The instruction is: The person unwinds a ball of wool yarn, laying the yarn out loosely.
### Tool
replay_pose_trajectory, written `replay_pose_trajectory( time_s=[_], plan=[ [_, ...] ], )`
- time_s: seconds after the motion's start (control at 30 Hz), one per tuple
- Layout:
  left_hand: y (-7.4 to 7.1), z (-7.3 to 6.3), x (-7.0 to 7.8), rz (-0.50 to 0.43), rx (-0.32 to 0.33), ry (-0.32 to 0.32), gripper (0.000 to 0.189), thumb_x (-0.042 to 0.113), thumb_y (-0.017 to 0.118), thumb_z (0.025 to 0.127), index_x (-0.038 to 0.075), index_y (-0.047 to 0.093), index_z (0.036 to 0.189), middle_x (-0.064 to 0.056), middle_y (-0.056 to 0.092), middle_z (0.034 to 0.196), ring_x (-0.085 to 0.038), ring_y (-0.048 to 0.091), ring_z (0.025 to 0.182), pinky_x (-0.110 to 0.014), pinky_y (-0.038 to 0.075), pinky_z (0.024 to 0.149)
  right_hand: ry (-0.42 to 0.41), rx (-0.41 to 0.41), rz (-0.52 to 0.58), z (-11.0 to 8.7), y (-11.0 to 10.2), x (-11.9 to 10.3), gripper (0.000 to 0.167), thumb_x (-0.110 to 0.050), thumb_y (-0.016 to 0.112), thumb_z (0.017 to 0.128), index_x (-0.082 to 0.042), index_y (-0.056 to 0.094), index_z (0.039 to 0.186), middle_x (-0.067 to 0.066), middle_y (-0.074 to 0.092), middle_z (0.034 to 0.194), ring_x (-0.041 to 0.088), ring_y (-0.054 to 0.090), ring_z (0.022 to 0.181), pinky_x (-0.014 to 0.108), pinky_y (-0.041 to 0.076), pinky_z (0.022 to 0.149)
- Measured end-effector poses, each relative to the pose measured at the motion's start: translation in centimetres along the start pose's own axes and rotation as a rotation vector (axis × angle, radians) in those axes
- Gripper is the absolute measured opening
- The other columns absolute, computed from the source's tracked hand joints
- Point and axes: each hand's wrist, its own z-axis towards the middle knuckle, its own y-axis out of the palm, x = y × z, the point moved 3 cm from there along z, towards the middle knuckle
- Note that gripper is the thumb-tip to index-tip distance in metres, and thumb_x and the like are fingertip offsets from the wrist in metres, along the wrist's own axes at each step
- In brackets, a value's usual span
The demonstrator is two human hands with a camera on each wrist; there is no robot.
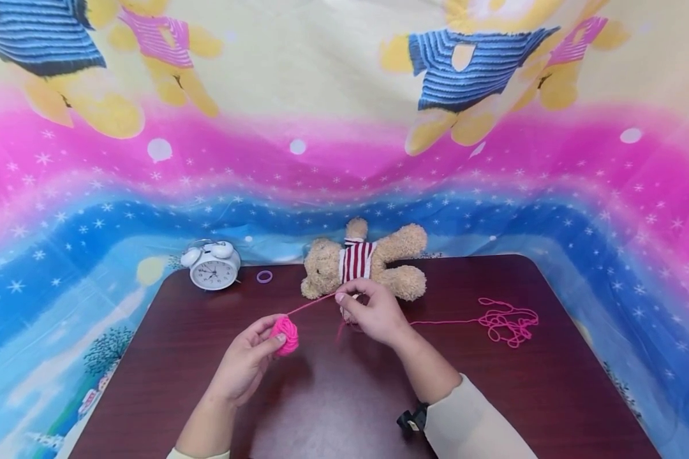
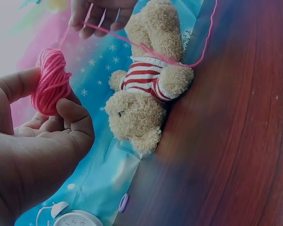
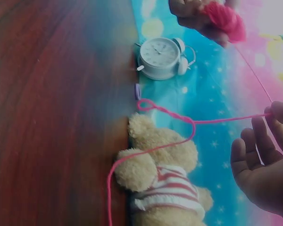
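Note:
A small ball of bright pink yarn (image 1: 286,335) is gripped between the thumb and fingers of my left hand (image 1: 245,360). From it a strand runs taut up to my right hand (image 1: 376,313), whose thumb and forefinger pinch it. Past that pinch the yarn (image 3: 231,119) hangs with a twisted loop, seen in the right wrist view. It leads over the table to a loose tangle of pink yarn (image 1: 508,323) at the right. Behind my right hand lies a teddy bear (image 1: 358,262) in a red and white striped shirt, one arm partly hidden by the hand.
The dark wooden table (image 1: 528,401) has a white twin-bell alarm clock (image 1: 214,266) at its back left corner. A purple ring (image 1: 264,276) lies between clock and bear. A printed cloth (image 1: 344,159) with bears and snowflakes hangs round the table's back and sides.

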Motion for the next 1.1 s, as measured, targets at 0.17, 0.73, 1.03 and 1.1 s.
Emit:
replay_pose_trajectory(
  time_s=[0.17,0.73,1.03,1.1],
  plan=[
    [-0.4,-0.1,0.0,0.016,0.030,-0.014,0.053,0.005,0.060,0.103,-0.013,0.036,0.147,-0.005,0.073,0.111,-0.015,0.072,0.099,-0.029,0.057,0.090,-0.040,0.069,-0.103,0.1,-1.8,-0.2,0.007,-0.017,0.072,0.098,-0.013,0.077,0.101,0.001,0.074,0.085,0.015,0.066,0.073,0.033,0.056,0.068],
    [-1.4,-0.5,0.1,0.038,0.054,-0.024,0.051,0.006,0.060,0.104,-0.011,0.038,0.147,-0.001,0.074,0.111,-0.012,0.071,0.099,-0.026,0.056,0.089,-0.020,0.193,-0.196,-0.8,-7.2,0.5,0.011,-0.018,0.075,0.097,-0.009,0.078,0.102,0.005,0.074,0.103,0.021,0.067,0.096,0.031,0.054,0.083],
    [-1.8,-0.7,-0.2,0.048,0.050,-0.035,0.049,0.007,0.061,0.103,-0.008,0.041,0.146,-0.003,0.072,0.115,-0.013,0.071,0.097,-0.028,0.055,0.085,0.016,0.213,-0.182,-1.2,-9.6,0.9,0.018,-0.023,0.072,0.099,-0.006,0.076,0.105,0.016,0.074,0.088,0.026,0.072,0.079,0.026,0.055,0.070],
    [-1.8,-0.8,-0.3,0.048,0.041,-0.031,0.047,0.007,0.061,0.103,-0.006,0.042,0.144,-0.004,0.072,0.115,-0.013,0.070,0.097,-0.028,0.056,0.085,0.013,0.219,-0.194,-1.2,-10.0,0.8,0.019,-0.024,0.072,0.099,-0.007,0.076,0.106,0.017,0.074,0.087,0.027,0.071,0.077,0.027,0.054,0.068]
  ],
)
